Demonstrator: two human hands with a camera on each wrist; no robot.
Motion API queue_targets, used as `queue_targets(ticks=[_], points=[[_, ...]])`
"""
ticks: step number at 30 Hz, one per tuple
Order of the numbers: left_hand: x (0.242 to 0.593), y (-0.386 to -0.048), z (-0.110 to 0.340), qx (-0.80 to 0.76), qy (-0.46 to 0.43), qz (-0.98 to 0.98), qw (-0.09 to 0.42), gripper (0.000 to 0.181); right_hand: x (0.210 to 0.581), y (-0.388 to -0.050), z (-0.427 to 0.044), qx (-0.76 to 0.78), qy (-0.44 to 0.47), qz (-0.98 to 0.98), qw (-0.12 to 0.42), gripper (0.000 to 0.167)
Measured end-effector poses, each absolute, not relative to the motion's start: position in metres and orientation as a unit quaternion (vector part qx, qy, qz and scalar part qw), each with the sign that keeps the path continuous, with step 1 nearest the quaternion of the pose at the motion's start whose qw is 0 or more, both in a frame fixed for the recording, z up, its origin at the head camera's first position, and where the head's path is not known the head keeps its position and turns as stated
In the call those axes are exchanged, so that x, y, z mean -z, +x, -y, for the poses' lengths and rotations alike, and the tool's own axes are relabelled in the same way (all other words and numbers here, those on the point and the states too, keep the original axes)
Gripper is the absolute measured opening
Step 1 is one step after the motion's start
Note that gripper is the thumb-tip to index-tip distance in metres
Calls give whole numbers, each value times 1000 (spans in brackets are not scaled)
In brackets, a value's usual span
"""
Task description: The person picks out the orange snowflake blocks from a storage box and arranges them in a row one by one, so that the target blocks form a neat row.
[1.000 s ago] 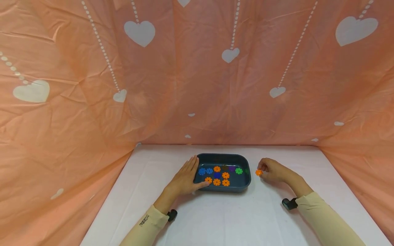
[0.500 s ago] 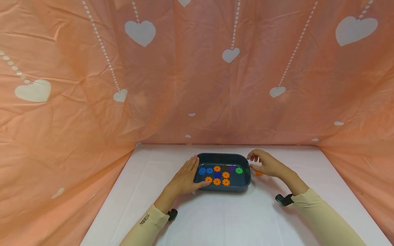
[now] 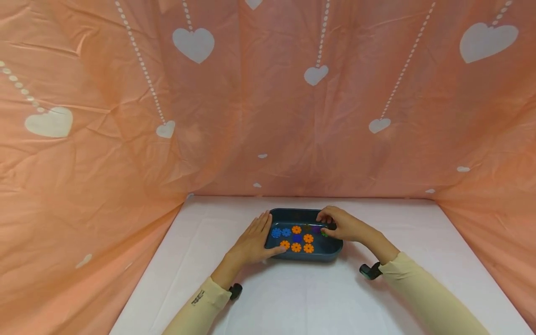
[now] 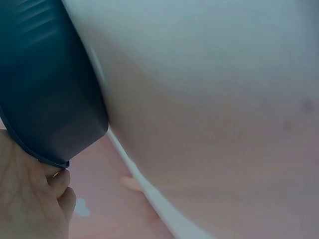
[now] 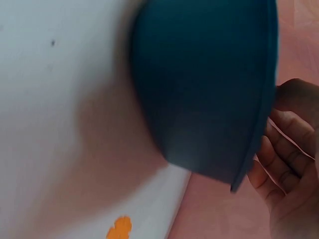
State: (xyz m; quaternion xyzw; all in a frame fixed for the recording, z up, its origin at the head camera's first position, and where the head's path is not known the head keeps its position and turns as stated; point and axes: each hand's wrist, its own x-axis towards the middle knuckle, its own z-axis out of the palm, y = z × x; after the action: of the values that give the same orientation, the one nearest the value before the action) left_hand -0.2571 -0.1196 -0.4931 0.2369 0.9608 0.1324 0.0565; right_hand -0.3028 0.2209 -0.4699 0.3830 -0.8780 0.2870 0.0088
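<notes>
A dark blue-grey tray holds several flat flower-shaped pieces: blue ones at the left, orange ones toward the middle and front, and a purple one at the right. The left hand rests on the tray's left edge with straight fingers, its thumb over the front rim. Over the tray's right part is the right hand, fingers slightly bent and parted above a green piece that it partly covers. In the right wrist view, an orange piece lies on the table outside the tray.
The white-covered table surrounds the tray. A peach curtain with white hearts hangs behind and at both sides. Each wrist carries a small black device, the right one near the table.
The right hand has let go of the orange piece on the table right of the tray and moved left, over the tray's right part. The left hand has stayed on the tray.
</notes>
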Motion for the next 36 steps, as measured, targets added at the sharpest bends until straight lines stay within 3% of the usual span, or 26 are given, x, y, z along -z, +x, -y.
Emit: queue_targets(ticks=[17, 36], points=[[493, -256, 119, -133, 235, -962, 50, 120, 482, -308, -193, -229, 382, 893, -63, 19], [491, -253, 119, -141, 235, -960, 52, 119, 490, -312, -180, -170, 398, 899, -70, 21]])
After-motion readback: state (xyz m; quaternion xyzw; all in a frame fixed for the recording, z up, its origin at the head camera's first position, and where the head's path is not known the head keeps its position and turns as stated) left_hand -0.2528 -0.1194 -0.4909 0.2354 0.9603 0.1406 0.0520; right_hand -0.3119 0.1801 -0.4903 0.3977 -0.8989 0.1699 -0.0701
